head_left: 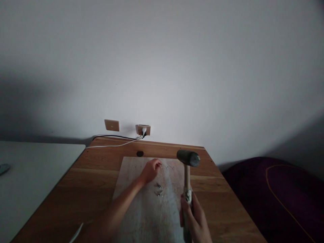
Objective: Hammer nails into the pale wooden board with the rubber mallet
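My right hand point(194, 216) is wrapped round the handle of a mallet point(187, 158) with a dark head and a pale wooden shaft, held upright above the board's right side. Toward the far part of the pale wooden board point(141, 216), my left hand point(152, 168) is closed with its fingertips pinched together. Whatever is between those fingers is too small to make out. Small shiny metal pieces point(159, 193), perhaps screws or nails, lie on the board between my hands. A few thin marks or pieces show just right of my left fingertips.
The board rests on a brown wooden table point(83, 179) against a wall. A wall socket point(143, 130) with plugs and cables point(116, 145) is behind it. A white surface point(37, 175) adjoins on the left; a dark purple rounded item point(253, 189) stands right.
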`<state>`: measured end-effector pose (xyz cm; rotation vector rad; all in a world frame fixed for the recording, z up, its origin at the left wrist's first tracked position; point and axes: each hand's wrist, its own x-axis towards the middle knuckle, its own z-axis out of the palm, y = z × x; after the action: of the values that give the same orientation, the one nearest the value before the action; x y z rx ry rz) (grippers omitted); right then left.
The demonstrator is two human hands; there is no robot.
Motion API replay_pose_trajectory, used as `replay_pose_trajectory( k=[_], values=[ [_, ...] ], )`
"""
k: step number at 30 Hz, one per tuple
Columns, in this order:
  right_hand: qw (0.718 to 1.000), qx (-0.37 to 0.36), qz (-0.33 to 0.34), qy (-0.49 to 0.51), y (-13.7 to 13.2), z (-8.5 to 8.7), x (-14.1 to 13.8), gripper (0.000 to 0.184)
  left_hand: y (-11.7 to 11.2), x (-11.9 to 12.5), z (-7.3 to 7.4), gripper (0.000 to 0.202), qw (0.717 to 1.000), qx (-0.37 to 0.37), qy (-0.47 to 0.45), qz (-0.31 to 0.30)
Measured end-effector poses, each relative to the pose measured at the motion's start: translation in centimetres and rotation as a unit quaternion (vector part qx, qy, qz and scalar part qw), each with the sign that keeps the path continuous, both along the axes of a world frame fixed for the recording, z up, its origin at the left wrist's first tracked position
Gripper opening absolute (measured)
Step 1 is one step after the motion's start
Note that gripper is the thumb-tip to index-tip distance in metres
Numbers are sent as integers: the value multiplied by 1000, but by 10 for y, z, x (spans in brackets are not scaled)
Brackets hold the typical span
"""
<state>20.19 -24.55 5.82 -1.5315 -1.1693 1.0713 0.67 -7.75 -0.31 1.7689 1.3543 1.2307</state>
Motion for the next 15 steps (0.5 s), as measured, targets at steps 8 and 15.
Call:
replay_pose_trajectory(
  k=[8, 15],
  values=[
    [998, -64, -20, 2, -4, -29, 11, 49, -69, -20, 29, 43, 916, 116, 330, -196],
    [995, -29, 12, -92, -9, -50, 17, 43, -90, -12, 34, 35, 870, 158, 426, -190]
  ],
)
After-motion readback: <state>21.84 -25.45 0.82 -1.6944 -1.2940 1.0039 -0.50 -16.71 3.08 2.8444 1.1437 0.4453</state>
